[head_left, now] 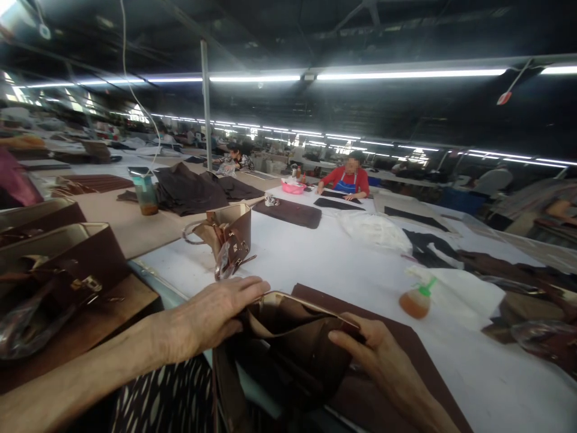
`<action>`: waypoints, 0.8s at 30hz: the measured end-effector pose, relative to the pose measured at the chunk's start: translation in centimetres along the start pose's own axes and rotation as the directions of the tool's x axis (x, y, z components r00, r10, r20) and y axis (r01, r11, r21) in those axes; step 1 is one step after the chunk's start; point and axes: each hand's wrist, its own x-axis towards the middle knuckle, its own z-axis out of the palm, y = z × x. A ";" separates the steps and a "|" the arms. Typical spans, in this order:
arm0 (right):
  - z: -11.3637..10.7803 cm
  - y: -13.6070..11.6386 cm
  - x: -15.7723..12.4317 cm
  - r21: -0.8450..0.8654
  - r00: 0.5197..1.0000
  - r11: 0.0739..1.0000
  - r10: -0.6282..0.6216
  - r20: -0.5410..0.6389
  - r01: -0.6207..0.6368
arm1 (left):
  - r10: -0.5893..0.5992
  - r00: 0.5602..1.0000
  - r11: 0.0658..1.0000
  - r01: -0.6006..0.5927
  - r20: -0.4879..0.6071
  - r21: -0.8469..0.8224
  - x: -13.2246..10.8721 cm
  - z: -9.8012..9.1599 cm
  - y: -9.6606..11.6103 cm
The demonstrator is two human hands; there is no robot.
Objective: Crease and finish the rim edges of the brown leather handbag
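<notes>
A brown handbag (pixel 297 352) is tilted toward me at the table edge, its mouth open and its tan lining showing. My left hand (pixel 216 310) grips the bag's left rim, fingers over the edge and thumb underneath. On the right rim, my right hand (pixel 367 343) pinches the edge between thumb and fingers. Beneath the bag and to its right lies a flat dark brown sheet (pixel 406 349). Just beyond my left hand stands another brown handbag (pixel 238 234) with buckled straps and plastic-wrapped handles. The lower part of the held bag is in shadow.
More brown bags (pixel 94 258) stand at the left. A green-topped bottle (pixel 417 300) of amber liquid sits at the right near white cloth (pixel 469 294). A jar (pixel 146 195) and dark material (pixel 189 186) lie farther back. A co-worker in red (pixel 336 177) works across the table.
</notes>
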 end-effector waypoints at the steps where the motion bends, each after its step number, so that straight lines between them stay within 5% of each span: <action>1: 0.1 -0.2 -0.2 -0.020 1.000 1.000 0.003 -0.002 -0.003 | 0.037 0.999 0.994 -0.035 -0.016 0.099 -0.1 0.0 0.9; 4: 0.5 -0.6 -0.5 -0.051 1.000 0.999 0.011 0.016 -0.010 | 0.149 0.989 0.959 -0.138 -0.025 0.246 -0.2 0.3 3.5; 10: 0.7 -0.8 -0.7 -0.030 0.999 1.000 0.011 0.031 -0.010 | 0.239 0.967 0.970 -0.234 -0.083 0.065 1.3 2.4 6.7; 17: 0.5 -1.0 -0.5 -0.031 0.999 0.999 0.034 0.032 -0.033 | 0.167 0.981 0.981 -0.175 -0.103 -0.078 2.9 3.5 6.6; 24: 0.2 -1.8 -0.6 -0.075 0.993 0.990 0.122 -0.001 -0.122 | 0.070 0.994 0.997 -0.072 0.079 0.028 2.7 4.8 6.1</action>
